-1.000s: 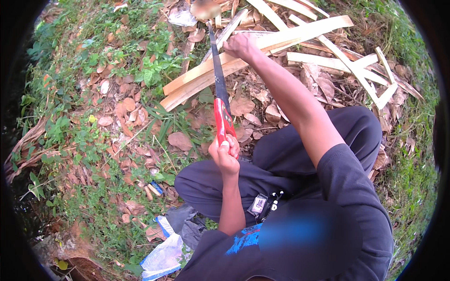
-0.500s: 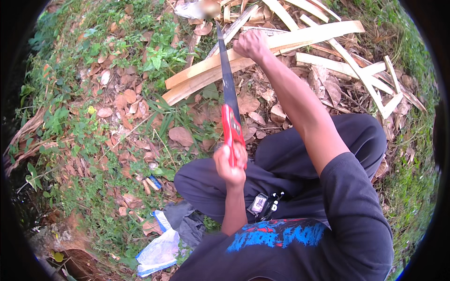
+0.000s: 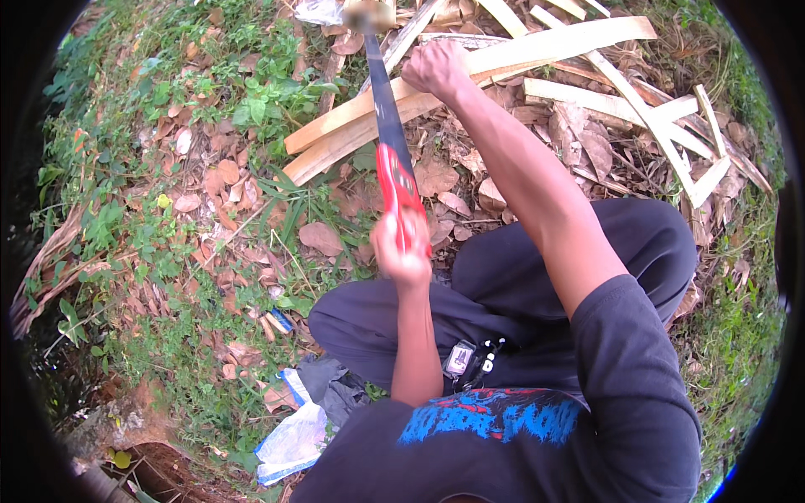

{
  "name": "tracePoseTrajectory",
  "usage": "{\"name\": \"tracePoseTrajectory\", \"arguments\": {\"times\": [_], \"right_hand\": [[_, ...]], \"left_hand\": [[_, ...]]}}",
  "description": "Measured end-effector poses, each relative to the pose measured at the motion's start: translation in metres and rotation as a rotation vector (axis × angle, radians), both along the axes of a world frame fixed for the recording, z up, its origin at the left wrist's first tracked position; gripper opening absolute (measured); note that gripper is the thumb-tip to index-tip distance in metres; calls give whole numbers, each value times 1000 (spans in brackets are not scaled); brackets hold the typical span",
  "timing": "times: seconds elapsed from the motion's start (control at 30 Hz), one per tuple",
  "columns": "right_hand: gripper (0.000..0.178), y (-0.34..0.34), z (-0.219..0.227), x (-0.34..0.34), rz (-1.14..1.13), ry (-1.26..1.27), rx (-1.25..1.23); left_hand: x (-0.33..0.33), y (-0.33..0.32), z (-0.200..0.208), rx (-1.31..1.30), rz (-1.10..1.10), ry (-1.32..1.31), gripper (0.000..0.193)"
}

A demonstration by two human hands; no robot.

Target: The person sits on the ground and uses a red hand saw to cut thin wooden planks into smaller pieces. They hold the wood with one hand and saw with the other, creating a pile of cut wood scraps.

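In my left hand point(image 3: 402, 250) is the red handle of a handsaw point(image 3: 389, 113), its dark blade pointing away from me and lying across the strips of wood. My right hand point(image 3: 436, 67) is closed around a long pale wooden strip point(image 3: 558, 49), just right of the blade. Under it a second strip point(image 3: 344, 151) shows along the near side, running in nearly the same direction. Where the blade meets the wood, the depth of any cut is too small to tell. A blurred patch covers the saw's far end.
Several loose wooden strips point(image 3: 620, 107) lie crossed at the far right. Dry leaves point(image 3: 320, 239) and green plants point(image 3: 251, 105) cover the ground. My folded legs point(image 3: 579, 251) sit close below the saw. A crumpled white and blue plastic sheet point(image 3: 295, 440) lies at the near left.
My left hand has pushed the saw away from me and slightly left. My right hand keeps its hold on the strip; hand and wood appear slightly higher and further left in view.
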State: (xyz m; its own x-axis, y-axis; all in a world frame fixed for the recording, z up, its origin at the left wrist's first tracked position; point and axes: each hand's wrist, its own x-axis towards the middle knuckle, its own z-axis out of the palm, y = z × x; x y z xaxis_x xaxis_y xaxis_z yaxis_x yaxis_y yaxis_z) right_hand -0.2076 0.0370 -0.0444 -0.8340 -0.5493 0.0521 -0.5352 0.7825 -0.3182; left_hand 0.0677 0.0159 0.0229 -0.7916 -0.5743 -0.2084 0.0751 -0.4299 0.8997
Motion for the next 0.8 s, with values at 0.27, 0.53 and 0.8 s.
{"name": "tracePoseTrajectory", "arguments": {"times": [0.27,0.53,0.8], "right_hand": [[28,8,24,-1,-53,-68,31],[23,-2,5,4,-13,-104,-2],[27,2,-1,2,-66,-112,8]], "left_hand": [[60,45,21,-211,-107,-98,40],[-32,-8,-14,-41,-23,-11,35],[-17,-3,-13,-4,-88,43,35]]}}
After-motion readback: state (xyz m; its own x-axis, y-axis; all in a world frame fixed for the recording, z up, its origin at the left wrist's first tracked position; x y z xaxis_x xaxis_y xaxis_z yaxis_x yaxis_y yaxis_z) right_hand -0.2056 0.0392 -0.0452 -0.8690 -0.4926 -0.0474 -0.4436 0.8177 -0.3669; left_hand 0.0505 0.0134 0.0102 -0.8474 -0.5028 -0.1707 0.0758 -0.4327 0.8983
